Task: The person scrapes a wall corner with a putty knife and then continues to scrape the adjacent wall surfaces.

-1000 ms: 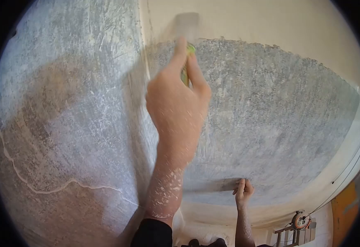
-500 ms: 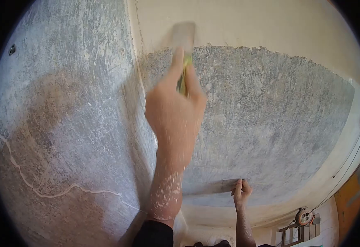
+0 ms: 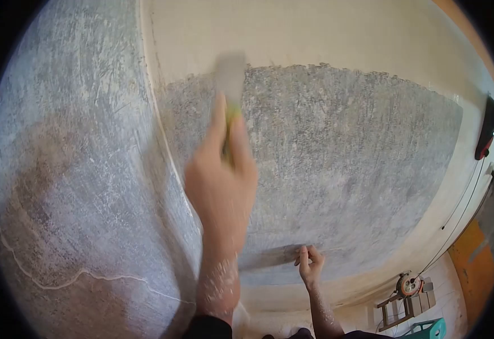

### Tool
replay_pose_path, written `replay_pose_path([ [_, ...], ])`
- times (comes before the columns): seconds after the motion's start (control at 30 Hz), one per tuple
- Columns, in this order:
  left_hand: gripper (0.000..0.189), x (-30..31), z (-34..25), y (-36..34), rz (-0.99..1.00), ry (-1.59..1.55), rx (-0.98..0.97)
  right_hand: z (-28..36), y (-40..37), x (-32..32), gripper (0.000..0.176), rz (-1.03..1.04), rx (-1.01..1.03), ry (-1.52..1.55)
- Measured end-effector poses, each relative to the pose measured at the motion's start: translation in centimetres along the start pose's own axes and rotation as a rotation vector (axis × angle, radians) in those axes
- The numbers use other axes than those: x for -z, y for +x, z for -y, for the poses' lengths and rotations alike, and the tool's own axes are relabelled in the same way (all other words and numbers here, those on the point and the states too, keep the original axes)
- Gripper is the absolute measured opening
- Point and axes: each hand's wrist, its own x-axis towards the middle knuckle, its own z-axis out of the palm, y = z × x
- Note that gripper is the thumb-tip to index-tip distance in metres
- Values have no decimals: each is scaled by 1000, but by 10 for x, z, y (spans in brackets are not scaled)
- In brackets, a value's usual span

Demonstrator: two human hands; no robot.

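Observation:
My left hand [image 3: 221,186] grips a putty knife [image 3: 232,79] by its yellow-green handle, the thumb and a finger along the handle's two sides. Blurred by motion, its blade lies over the jagged border between the scraped grey patch [image 3: 326,147] and the cream paint [image 3: 292,31] above. White flakes speckle my left forearm. Lower down, my right hand [image 3: 311,266] is close against the wall with loosely curled fingers, slightly apart; no tool shows in it. A dark shadow stretches leftward from it.
A scraped side wall [image 3: 83,186] meets this wall at a corner on the left, with a wavy pale line across it. At lower right are a cable reel [image 3: 408,285], a wooden step frame [image 3: 397,311] and a green plastic stool [image 3: 432,329]. A dark red-edged object [image 3: 489,129] hangs at right.
My left hand and the putty knife have come down, the blade dropping from the cream paint to the jagged border. The view has shifted right, bringing the green stool into sight.

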Motion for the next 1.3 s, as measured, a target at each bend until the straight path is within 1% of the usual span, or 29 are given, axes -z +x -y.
replay_pose_path([
  [0.03, 34, -2, 14, -29, 34, -49, 3, 4, 3, 3, 27, 24, 35, -34],
  [0.07, 35, -2, 29, -62, 69, -100, 0, 11, 5, 5, 24, 31, -3, 43],
  [0.1, 37, 5, 33, -92, 164, -117, 47, 19, 3, 4, 21, 34, -39, 126],
  [0.13, 40, 3, 50, -125, 156, -140, 66, 27, -1, 2, 21, 39, -77, 210],
  [0.2, 36, 17, 44, -162, 328, -274, 542, 46, -5, -4, 24, 143, -125, 303],
  [0.23, 32, 17, 52, -179, 369, -362, 609, 57, -9, -6, 30, 200, -154, 344],
  [0.27, 31, 14, 59, -188, 413, -448, 677, 73, -13, -9, 34, 234, -74, 237],
  [0.33, 29, 18, 53, -181, 497, -453, 719, 100, -14, -17, 47, 295, 85, 17],
  [0.37, 29, 19, 52, -178, 540, -455, 739, 101, -17, -21, 52, 297, 84, -19],
  [0.43, 24, 14, 66, -194, 570, -343, 575, 100, -25, -26, 63, 296, 83, -100],
  [0.47, 22, 12, 72, -202, 580, -293, 492, 104, -26, -27, 77, 250, 265, -216],
  [0.57, 18, 11, 70, -212, 627, -283, 604, 91, -30, -32, 78, 179, 233, -368],
  [0.6, 22, 11, 74, -215, 725, -259, 584, 91, -26, -30, 76, 155, 237, -394],
  [0.67, 25, 7, 78, -223, 698, -451, 626, 96, -14, -24, 71, 114, 239, -439],
  [0.7, 27, 9, 80, -225, 685, -539, 646, 100, -10, -19, 67, 61, 260, -483],
  [0.8, 30, 24, 92, -225, 609, -414, 770, 110, 18, 21, 58, -106, 346, -630],
  [0.83, 29, 28, 99, -227, 593, -344, 751, 114, 33, 36, 55, -162, 385, -695],
  [0.93, 26, 38, 127, -235, 559, -110, 718, 175, 92, 66, 48, -274, 558, -904],
  [0.97, 25, 38, 135, -240, 543, -122, 720, 195, 112, 71, 46, -320, 613, -996],
  [1.03, 24, 36, 148, -251, 508, -150, 727, 240, 149, 73, 43, -356, 684, -1022],
  [1.1, 24, 33, 156, -259, 524, -111, 696, 265, 148, 76, 42, -316, 630, -1061],
  [1.13, 24, 33, 162, -259, 531, -86, 675, 270, 147, 75, 42, -300, 600, -1073],
  [1.2, 25, 34, 173, -261, 529, -122, 668, 262, 141, 70, 41, -319, 601, -1065],
  [1.23, 26, 30, 169, -260, 521, -148, 671, 261, 141, 71, 41, -322, 612, -1067],
  [1.27, 29, 29, 166, -257, 558, -79, 724, 269, 142, 68, 40, -315, 609, -1069],
  [1.3, 30, 29, 166, -256, 559, -111, 735, 285, 143, 61, 39, -310, 597, -1071],
])
